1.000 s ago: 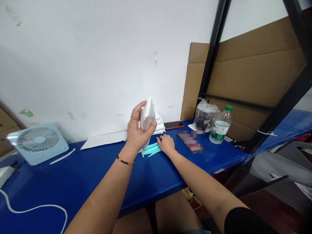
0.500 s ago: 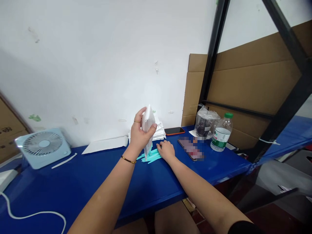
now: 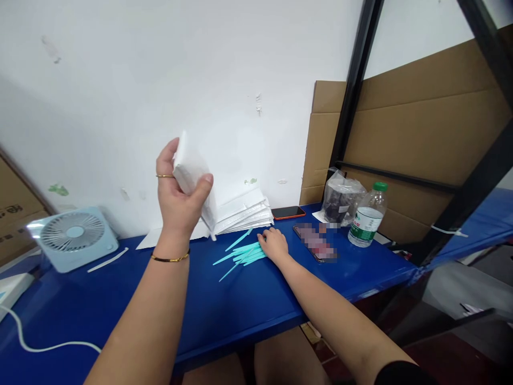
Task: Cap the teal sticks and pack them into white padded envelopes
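My left hand (image 3: 178, 198) is raised above the table, its fingers and thumb closed round a flat white packet (image 3: 194, 174) held tilted, nearly on edge. My right hand (image 3: 274, 246) lies low on the table with curled fingers over the right ends of several thin turquoise strips (image 3: 244, 254). The strips fan out loosely to the left. Behind them a stack of flat white packets (image 3: 244, 211) leans low against the wall. Another white flat piece (image 3: 150, 239) lies left of the stack, partly hidden by my left hand.
On the blue table (image 3: 224, 321) stand a light-blue fan (image 3: 74, 238) and a green-capped bottle (image 3: 365, 219). An orange-edged phone (image 3: 288, 212), a second phone (image 3: 315, 243) and a bagged dark cup (image 3: 339, 200) sit at the right. A white strip (image 3: 108, 260) lies near the fan.
My left hand has moved up and left with the white packet, uncovering the stack and more of the turquoise strips. My right hand has stayed in place on the strips.
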The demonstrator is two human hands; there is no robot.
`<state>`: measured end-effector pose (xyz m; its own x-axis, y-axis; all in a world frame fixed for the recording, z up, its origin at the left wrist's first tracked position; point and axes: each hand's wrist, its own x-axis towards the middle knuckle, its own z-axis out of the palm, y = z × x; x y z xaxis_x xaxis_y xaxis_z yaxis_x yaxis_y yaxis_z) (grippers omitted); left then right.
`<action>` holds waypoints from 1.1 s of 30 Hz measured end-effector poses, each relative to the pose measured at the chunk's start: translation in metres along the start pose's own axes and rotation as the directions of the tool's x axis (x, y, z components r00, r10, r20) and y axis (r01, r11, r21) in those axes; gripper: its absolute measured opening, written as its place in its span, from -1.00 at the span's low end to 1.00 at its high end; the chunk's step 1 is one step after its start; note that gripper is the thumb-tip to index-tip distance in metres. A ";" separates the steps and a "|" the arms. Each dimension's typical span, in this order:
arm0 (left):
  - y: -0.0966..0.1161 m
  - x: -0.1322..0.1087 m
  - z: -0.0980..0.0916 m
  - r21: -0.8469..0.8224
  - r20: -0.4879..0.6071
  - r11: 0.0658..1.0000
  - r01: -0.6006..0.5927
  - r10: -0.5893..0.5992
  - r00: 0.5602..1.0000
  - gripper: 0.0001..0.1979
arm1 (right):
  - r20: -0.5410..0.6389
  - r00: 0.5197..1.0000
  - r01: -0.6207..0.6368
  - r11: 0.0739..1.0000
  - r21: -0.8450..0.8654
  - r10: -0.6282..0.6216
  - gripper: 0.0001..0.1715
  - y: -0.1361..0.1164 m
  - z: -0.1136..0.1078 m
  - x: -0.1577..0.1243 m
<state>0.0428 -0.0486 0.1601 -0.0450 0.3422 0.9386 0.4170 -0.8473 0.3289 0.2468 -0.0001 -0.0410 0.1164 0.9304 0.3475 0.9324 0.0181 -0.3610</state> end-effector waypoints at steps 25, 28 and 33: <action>-0.134 -0.121 0.057 0.517 0.774 0.856 0.018 -0.477 0.416 -0.81 | 0.195 0.862 0.437 0.881 0.180 -0.468 -0.70 0.020 -0.003 0.063; -0.137 -0.122 0.049 0.453 0.820 0.891 -0.017 -0.409 0.400 -0.82 | 0.187 0.812 0.517 0.831 0.208 -0.552 -0.78 0.022 0.002 0.061; -0.140 -0.131 0.035 0.394 0.844 0.915 -0.092 -0.320 0.431 -0.78 | 0.202 0.740 0.608 0.767 0.207 -0.641 -0.83 0.017 0.001 0.055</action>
<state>0.0223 0.0399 -0.0124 0.6131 0.7613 0.2109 0.7431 -0.6464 0.1731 0.2689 0.0519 -0.0285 -0.5808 0.7510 0.3142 0.7147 0.6552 -0.2450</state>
